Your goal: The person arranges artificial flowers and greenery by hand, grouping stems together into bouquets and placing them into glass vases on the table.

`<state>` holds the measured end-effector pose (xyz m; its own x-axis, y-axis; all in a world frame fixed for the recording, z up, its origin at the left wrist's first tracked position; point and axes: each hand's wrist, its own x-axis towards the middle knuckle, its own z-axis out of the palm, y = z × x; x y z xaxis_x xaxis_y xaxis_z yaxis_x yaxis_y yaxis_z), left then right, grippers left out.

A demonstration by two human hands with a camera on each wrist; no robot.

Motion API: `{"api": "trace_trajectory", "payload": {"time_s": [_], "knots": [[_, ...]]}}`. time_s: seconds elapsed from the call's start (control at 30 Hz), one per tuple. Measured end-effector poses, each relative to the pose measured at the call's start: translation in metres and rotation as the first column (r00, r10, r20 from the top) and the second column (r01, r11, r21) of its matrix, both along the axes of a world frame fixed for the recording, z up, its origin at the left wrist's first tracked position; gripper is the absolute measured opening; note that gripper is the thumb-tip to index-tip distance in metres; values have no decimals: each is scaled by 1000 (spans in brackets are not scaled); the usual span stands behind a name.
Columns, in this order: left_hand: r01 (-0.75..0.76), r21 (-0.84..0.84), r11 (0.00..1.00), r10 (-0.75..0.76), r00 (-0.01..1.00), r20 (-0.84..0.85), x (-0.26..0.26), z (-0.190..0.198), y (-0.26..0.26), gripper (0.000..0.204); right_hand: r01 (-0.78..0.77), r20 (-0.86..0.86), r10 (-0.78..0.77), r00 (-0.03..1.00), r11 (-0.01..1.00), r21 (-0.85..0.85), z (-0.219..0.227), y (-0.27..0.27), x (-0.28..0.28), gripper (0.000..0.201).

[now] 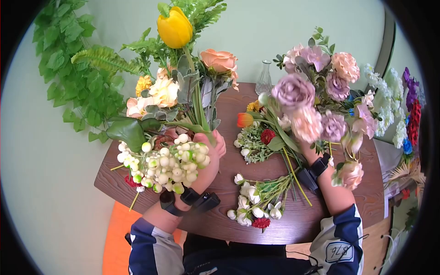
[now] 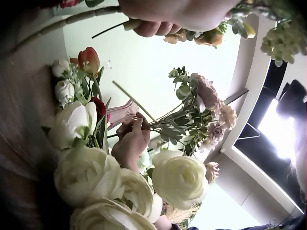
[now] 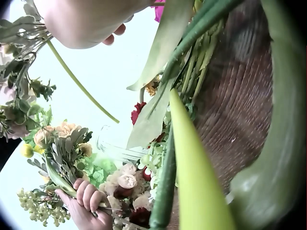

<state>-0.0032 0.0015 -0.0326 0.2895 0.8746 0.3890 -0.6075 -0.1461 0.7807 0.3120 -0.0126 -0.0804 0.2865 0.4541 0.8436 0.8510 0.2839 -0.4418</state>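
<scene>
The left hand (image 1: 214, 145) grips the stems of a mixed bouquet; in the right wrist view that hand (image 3: 88, 205) has its fingers curled round them. A yellow tulip (image 1: 175, 28) tops this bunch, above peach roses (image 1: 219, 60) and cream flowers (image 1: 163, 91), with white-green berries (image 1: 170, 165) hanging over the wrist. Mostly behind blooms in the head view, the right hand (image 1: 308, 149) holds a bunch of mauve roses (image 1: 293, 90) and pink roses (image 1: 306, 123); the left wrist view shows that hand (image 2: 132, 141) pinching its thin stems.
Between the arms on the wooden table (image 1: 220, 224) lie white flowers (image 1: 250, 201) and an orange tulip (image 1: 244, 120) with greenery. A clear glass vase (image 1: 264, 81) stands at the back. Green leaves (image 1: 78, 78) hang at the left wall; blue and red flowers (image 1: 414, 121) are at the right.
</scene>
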Motion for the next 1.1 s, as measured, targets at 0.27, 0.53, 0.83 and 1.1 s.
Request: {"api": "trace_trajectory", "payload": {"time_s": [0.27, 0.53, 0.83, 1.1], "knots": [[11, 45, 999, -8, 998, -57, 0, 4, -5, 64, -155, -184, 151, 971, 988, -3, 39, -17, -34, 34], [-31, 52, 998, 32, 999, -33, 4, 9, -11, 63, -342, -221, 313, 924, 933, -108, 24, -8, -24, 16], [-26, 43, 999, 26, 1000, -8, 3, 4, -8, 63, -493, -567, 278, 775, 827, -269, 14, -12, -30, 32], [62, -19, 998, -62, 998, 0, 0, -4, 1, 64, -471, -515, 194, 835, 736, -487, 40, -20, -36, 38]]}}
